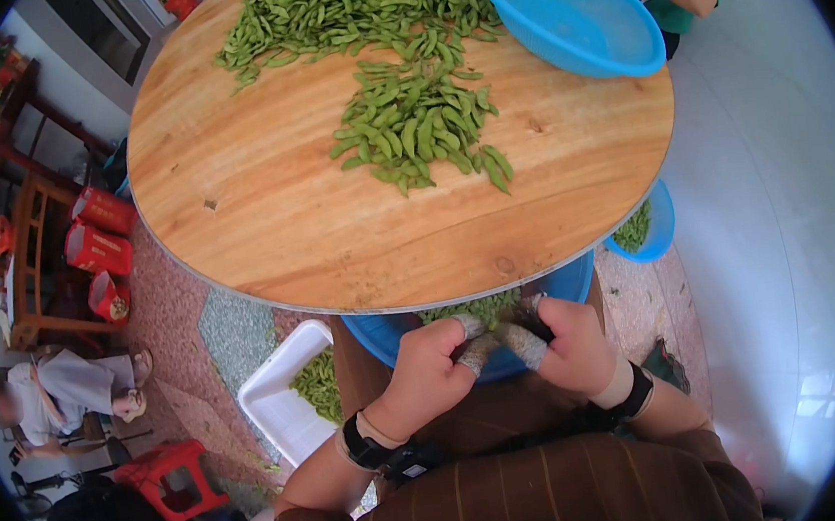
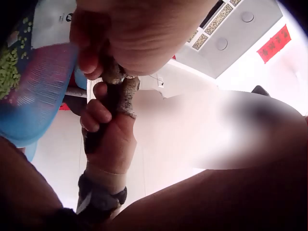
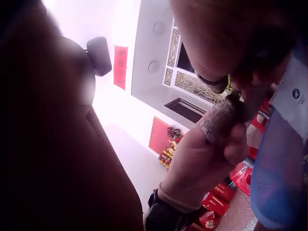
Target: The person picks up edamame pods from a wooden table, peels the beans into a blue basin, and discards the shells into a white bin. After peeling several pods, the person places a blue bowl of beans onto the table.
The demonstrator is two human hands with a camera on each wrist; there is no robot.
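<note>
Both hands meet over a blue basin [image 1: 370,337] at the person's lap, below the table's near edge. My left hand [image 1: 433,367] and my right hand [image 1: 577,351] pinch a small green edamame pod [image 1: 495,322] between thumbs and fingertips, mostly hidden by the fingers. Greyish, worn-looking covers [image 1: 524,345] wrap the thumbs and some fingertips. Green beans [image 1: 482,307] lie in the basin beneath. In the left wrist view the right hand [image 2: 113,139] faces the left, its fingers curled. The right wrist view shows the left hand [image 3: 192,154] with its covered thumb.
A round wooden table [image 1: 262,215] carries a heap of edamame pods [image 1: 343,11], a smaller pile [image 1: 415,125] and a blue colander [image 1: 570,15]. A white tub [image 1: 280,394] with pods stands left, a blue bowl [image 1: 664,227] right. Other people sit around.
</note>
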